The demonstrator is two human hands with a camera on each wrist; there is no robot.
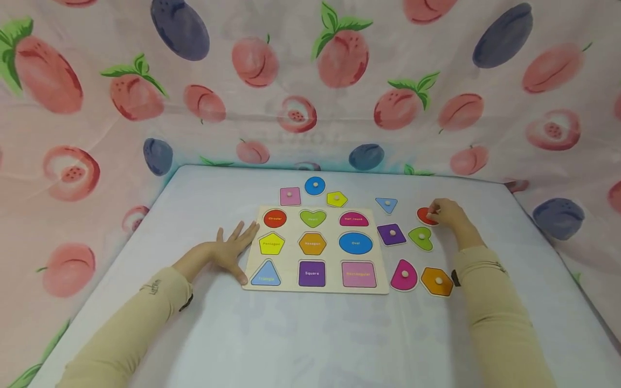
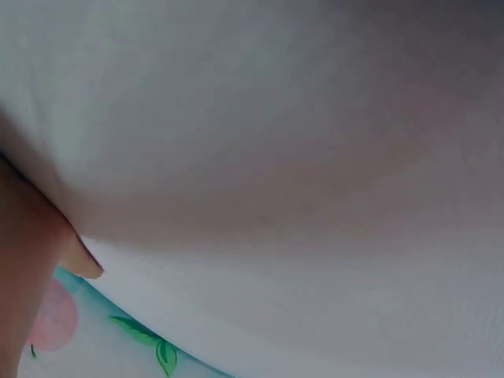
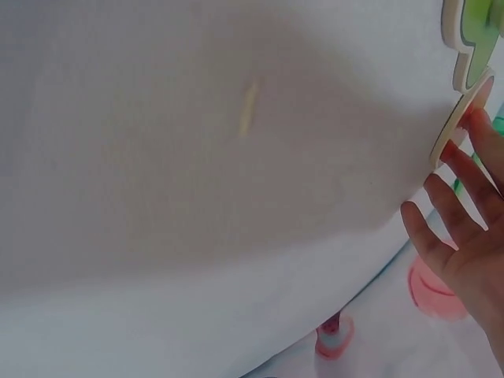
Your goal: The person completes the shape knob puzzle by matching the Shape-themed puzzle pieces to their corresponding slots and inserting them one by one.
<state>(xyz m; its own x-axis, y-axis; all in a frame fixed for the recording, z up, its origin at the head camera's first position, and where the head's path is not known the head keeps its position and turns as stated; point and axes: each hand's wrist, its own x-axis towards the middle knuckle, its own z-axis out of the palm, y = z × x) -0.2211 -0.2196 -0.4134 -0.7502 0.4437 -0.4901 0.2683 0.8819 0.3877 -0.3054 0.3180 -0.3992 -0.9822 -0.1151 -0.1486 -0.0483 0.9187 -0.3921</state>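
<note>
A wooden shape puzzle board [image 1: 335, 290] lies on the table, with printed shapes such as a circle, heart, oval and triangle. My left hand [image 1: 228, 251] rests with spread fingers at the board's left edge; in the left wrist view only part of that hand [image 2: 31, 244] shows. At the right, my right hand [image 1: 448, 215] pinches a red round puzzle piece [image 1: 423, 216] between thumb and forefinger. The right wrist view shows the same red piece [image 3: 478, 96] at the fingertips, the other fingers apart. Just nearer lies a green heart piece [image 1: 421, 242]; fingers hide the red piece's knob.
Right of the board lie a light blue triangle [image 1: 386, 207], a purple square [image 1: 398, 238], a magenta half round [image 1: 409, 277] and an orange hexagon [image 1: 429, 277]. Behind it are a pink rectangle [image 1: 290, 201], blue oval [image 1: 315, 192] and yellow pentagon [image 1: 332, 202]. Fruit-patterned cloth [image 1: 335, 108] hangs behind.
</note>
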